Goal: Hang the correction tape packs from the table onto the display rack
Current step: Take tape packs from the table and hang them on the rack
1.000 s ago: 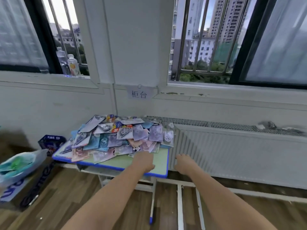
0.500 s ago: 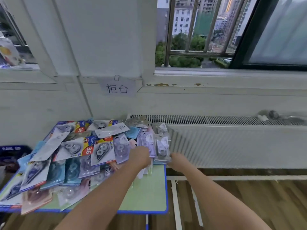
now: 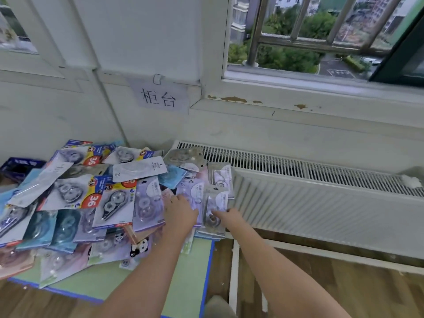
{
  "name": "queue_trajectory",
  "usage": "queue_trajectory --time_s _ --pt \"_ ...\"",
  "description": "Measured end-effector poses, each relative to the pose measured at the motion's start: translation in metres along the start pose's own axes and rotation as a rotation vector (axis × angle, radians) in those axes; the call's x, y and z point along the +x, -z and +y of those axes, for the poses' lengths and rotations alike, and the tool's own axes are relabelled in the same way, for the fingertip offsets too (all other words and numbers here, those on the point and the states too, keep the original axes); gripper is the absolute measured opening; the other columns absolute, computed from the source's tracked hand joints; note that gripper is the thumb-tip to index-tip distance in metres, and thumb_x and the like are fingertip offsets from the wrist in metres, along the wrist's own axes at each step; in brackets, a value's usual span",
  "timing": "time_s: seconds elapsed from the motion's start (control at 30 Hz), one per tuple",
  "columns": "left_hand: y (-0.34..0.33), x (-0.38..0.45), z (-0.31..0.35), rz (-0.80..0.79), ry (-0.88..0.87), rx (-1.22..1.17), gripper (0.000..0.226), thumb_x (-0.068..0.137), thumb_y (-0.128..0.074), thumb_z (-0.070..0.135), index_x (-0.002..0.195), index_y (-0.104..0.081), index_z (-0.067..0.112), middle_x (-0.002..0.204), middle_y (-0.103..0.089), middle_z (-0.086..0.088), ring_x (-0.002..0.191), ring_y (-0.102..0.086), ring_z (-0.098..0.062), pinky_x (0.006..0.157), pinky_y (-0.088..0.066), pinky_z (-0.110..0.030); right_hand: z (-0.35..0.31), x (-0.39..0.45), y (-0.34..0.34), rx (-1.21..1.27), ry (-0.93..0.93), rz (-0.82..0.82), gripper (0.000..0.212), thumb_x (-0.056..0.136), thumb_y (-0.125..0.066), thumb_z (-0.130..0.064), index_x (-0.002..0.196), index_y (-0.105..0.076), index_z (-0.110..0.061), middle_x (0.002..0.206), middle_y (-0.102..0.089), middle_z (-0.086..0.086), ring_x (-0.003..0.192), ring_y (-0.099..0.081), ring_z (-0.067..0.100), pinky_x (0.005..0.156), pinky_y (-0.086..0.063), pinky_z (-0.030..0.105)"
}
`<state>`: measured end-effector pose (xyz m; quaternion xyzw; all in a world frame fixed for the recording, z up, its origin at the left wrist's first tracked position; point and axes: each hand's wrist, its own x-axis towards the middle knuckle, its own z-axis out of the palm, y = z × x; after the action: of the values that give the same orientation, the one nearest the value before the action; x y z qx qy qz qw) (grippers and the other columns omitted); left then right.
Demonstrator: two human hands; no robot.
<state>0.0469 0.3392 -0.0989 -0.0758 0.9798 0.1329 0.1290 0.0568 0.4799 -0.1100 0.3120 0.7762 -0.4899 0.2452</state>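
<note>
Correction tape packs (image 3: 96,198) lie heaped on the green table (image 3: 183,288), beside the radiator (image 3: 321,203). Your left hand (image 3: 180,213) rests flat on the heap, fingers relaxed. Your right hand (image 3: 229,216) pinches a lilac pack (image 3: 215,207) at the table's right edge.

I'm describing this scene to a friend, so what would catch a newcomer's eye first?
A jumbled heap of packs covers the green table at lower left. Both hands reach into its right edge: the left hand rests on lilac packs, the right hand touches one by the radiator. A paper sign hangs above.
</note>
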Motion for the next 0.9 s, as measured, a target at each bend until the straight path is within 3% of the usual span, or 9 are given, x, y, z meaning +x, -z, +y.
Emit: queue_trajectory --time_s 0.1,0.33,0.47,0.57,0.67,0.77,0.83,0.9 --pt "-0.008 0.002 0.002 0.009 0.044 0.005 0.074 0.089 -0.057 0.048 0.139 -0.032 -0.001 0.14 -0.038 -0.019 0.132 -0.035 -0.032 0.109 -0.027 -0.036 0.005 0.006 -0.004 0.036 0.014 0.026 0.052 0.083 -0.07 -0.028 0.119 -0.054 0.005 0.113 -0.061 0.016 0.09 -0.055 0.023 0.075 -0.046 0.032" --pt "-0.011 0.0 0.009 -0.004 0.122 -0.076 0.08 0.085 -0.063 0.047 0.14 -0.029 0.001 0.141 -0.035 -0.021 0.131 -0.034 -0.034 0.108 -0.027 -0.038 0.016 0.005 -0.004 0.158 0.026 0.049 0.048 0.082 -0.073 -0.017 0.119 -0.052 0.004 0.116 -0.061 0.019 0.09 -0.055 0.023 0.071 -0.04 0.026" --pt "-0.007 -0.011 0.012 -0.021 0.172 -0.118 0.093 0.084 -0.065 0.048 0.146 -0.016 -0.003 0.149 -0.027 -0.022 0.136 -0.029 -0.035 0.111 -0.026 -0.039 0.018 0.002 -0.004 0.219 0.032 0.023 0.045 0.076 -0.077 -0.012 0.114 -0.057 0.001 0.099 -0.063 0.012 0.084 -0.055 0.02 0.064 -0.041 0.023" --pt "-0.008 -0.019 0.01 -0.03 0.176 -0.119 0.101 0.081 -0.065 0.055 0.147 -0.015 -0.003 0.149 -0.026 -0.023 0.136 -0.029 -0.035 0.111 -0.027 -0.039 0.022 -0.002 -0.004 0.293 0.039 -0.011 0.028 0.078 -0.074 -0.008 0.102 -0.061 -0.003 0.08 -0.062 0.004 0.069 -0.056 0.016 0.053 -0.041 0.02" --pt "-0.006 -0.028 0.007 -0.043 0.196 -0.15 0.103 0.078 -0.066 0.058 0.146 -0.018 -0.002 0.147 -0.027 -0.022 0.135 -0.029 -0.035 0.109 -0.03 -0.04 0.024 -0.007 -0.001 0.404 0.031 -0.06 0.017 0.083 -0.067 -0.003 0.099 -0.063 -0.004 0.085 -0.066 0.009 0.078 -0.063 0.024 0.065 -0.052 0.028" --pt "-0.003 -0.036 0.006 -0.06 0.217 -0.298 0.099 0.079 -0.071 0.049 0.146 -0.018 0.0 0.147 -0.025 -0.021 0.134 -0.033 -0.034 0.106 -0.035 -0.04 0.023 -0.012 0.002 0.467 0.028 -0.041 0.026 0.087 -0.064 -0.006 0.112 -0.063 0.0 0.1 -0.068 0.017 0.097 -0.065 0.034 0.089 -0.054 0.043" --pt "0.0 -0.038 0.006 -0.069 0.21 -0.43 0.096 0.079 -0.075 0.041 0.145 -0.019 -0.001 0.147 -0.029 -0.02 0.133 -0.037 -0.034 0.104 -0.036 -0.039 0.021 -0.019 0.005 0.449 0.038 0.004 0.027 0.088 -0.064 -0.008 0.114 -0.061 0.002 0.098 -0.066 0.016 0.099 -0.064 0.035 0.093 -0.051 0.045" --pt "0.002 -0.039 0.004 -0.082 0.194 -0.566 0.096 0.078 -0.078 0.034 0.146 -0.019 0.0 0.148 -0.032 -0.017 0.135 -0.036 -0.032 0.105 -0.034 -0.038 0.019 -0.027 0.011 0.399 0.063 0.064 0.023 0.09 -0.061 -0.01 0.109 -0.063 0.004 0.091 -0.064 0.017 0.095 -0.063 0.035 0.087 -0.052 0.041"
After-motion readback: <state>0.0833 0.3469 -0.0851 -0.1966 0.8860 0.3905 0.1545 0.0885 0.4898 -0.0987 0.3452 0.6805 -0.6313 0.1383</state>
